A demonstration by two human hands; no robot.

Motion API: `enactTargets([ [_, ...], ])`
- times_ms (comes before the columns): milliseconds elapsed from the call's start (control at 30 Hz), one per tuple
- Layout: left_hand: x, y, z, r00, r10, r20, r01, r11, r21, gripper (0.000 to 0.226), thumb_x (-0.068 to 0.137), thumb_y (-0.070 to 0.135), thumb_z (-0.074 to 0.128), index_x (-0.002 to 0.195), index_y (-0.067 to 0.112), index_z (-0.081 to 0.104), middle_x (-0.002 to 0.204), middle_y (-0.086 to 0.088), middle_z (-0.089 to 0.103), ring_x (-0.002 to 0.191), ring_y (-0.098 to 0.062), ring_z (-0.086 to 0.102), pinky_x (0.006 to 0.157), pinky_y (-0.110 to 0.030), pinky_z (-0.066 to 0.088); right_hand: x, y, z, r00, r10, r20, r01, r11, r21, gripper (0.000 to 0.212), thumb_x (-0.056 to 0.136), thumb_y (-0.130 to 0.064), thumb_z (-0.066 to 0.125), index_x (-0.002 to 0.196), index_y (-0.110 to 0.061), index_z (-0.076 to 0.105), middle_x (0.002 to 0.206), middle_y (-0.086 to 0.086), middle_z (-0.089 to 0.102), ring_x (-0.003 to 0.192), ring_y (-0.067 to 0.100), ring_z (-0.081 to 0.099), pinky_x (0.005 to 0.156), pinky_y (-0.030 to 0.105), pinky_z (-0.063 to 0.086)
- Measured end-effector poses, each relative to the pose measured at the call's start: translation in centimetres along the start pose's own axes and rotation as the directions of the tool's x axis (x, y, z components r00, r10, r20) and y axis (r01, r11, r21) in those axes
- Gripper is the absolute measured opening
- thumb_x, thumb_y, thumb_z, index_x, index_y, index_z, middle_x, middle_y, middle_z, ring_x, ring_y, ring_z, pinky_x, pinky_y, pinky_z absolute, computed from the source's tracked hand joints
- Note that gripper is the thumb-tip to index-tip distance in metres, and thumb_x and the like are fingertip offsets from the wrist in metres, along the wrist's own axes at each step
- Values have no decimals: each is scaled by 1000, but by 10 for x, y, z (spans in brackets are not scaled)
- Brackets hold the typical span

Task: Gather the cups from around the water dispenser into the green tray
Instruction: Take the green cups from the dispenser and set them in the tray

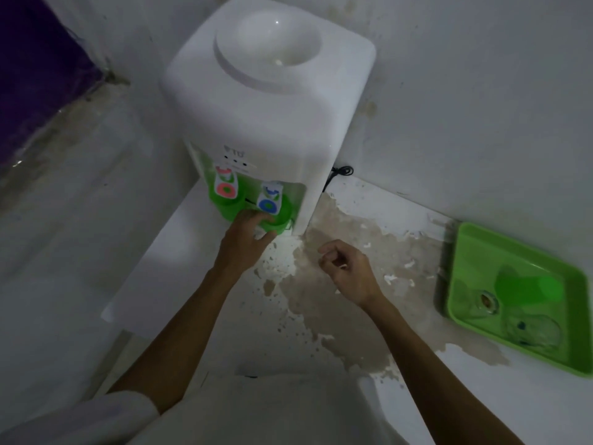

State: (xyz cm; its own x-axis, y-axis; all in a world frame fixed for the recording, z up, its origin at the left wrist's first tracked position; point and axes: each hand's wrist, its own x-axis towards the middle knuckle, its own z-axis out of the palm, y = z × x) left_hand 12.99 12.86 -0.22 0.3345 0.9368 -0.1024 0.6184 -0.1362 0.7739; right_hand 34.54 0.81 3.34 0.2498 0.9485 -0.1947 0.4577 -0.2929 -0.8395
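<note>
Both forearms reach out from below; the left hand [247, 234] wraps its grip around a green cup [278, 216] under the dispenser's [269, 101] blue tap. Right hand [348, 273] hovers loosely curled, holding nothing. Across the peeling worktop [369, 316], well apart, the green tray [475, 239] already holds a green cup and clear ones.

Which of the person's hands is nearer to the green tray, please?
The right hand. It hangs loosely curled over the stained counter, between the dispenser and the green tray. The left hand is farther off, at the green cup under the dispenser's taps.
</note>
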Motion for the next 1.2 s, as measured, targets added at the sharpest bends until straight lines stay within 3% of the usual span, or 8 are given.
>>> enactTargets([
  [100, 0, 3, 3, 999, -4, -42, 4, 1000, 8, 21, 81, 40, 76, 85, 26, 62, 107, -3, 64, 92, -24, 64, 79, -45, 58, -8, 10, -9, 999, 46, -9, -47, 999, -15, 13, 85, -9, 69, 92, -21, 71, 77, 4, 69, 69, 15, 66, 66, 18, 51],
  [267, -7, 8, 0, 994, -107, 30, 105, 993, 59, 40, 79, 61, 69, 85, 22, 63, 97, 2, 69, 88, -21, 66, 78, -39, 56, -21, 25, -16, 997, 73, 3, -73, 997, -9, 11, 86, -8, 69, 93, -16, 72, 79, 7, 71, 75, 21, 68, 66, 15, 50],
  [533, -36, 72, 25, 958, -107, 267, 195, 925, -325, 41, 77, 57, 73, 67, 20, 58, 76, 0, 73, 81, -19, 75, 80, -37, 54, -47, 32, -33, 990, 135, -50, -119, 963, 244, 27, 92, -18, 68, 118, -17, 61, 101, 0, 68, 88, 13, 67, 67, 14, 52],
  [667, -48, 125, 59, 947, -37, 320, 200, 846, -495, 32, 87, 37, 74, 81, 6, 65, 78, -3, 74, 77, -13, 74, 65, -18, 51, -65, 34, -69, 940, 340, -9, -265, 749, 608, 33, 99, -37, 55, 128, -22, 54, 118, 6, 67, 100, 28, 71, 77, 30, 56],
  [833, -64, 180, 114, 908, 61, 414, 171, 849, -499, 22, 92, 26, 70, 72, 22, 59, 70, 8, 73, 74, -11, 73, 64, -19, 48, -88, 56, -128, 914, 406, 8, -205, 446, 871, 35, 95, -39, 58, 125, -20, 58, 102, 6, 72, 75, 21, 73, 63, 29, 58],
  [900, -69, 196, 140, 874, 86, 479, 161, 877, -452, 17, 92, 22, 70, 78, 17, 61, 72, 5, 71, 73, -12, 72, 62, -21, 45, -99, 71, -151, 889, 453, -67, -182, 484, 856, 35, 97, -38, 56, 126, -19, 58, 107, 6, 69, 80, 15, 72, 69, 31, 57],
  [1000, -68, 218, 173, 849, 126, 513, 100, 915, -391, 11, 90, 13, 72, 91, 3, 67, 81, -5, 71, 74, -12, 69, 67, -24, 48, -119, 99, -188, 827, 533, -177, -182, 553, 813, 44, 95, -37, 60, 135, -22, 53, 139, 7, 58, 124, 25, 60, 102, 50, 50],
  [1200, -56, 271, 270, 824, 96, 559, 47, 971, -235, 9, 89, 13, 73, 95, 19, 72, 97, 2, 73, 86, -11, 66, 84, -34, 52, -126, 183, -291, 746, 446, -495, -183, 851, 492, 42, 89, -30, 71, 128, -27, 55, 128, 4, 63, 110, 14, 62, 96, 35, 52],
])
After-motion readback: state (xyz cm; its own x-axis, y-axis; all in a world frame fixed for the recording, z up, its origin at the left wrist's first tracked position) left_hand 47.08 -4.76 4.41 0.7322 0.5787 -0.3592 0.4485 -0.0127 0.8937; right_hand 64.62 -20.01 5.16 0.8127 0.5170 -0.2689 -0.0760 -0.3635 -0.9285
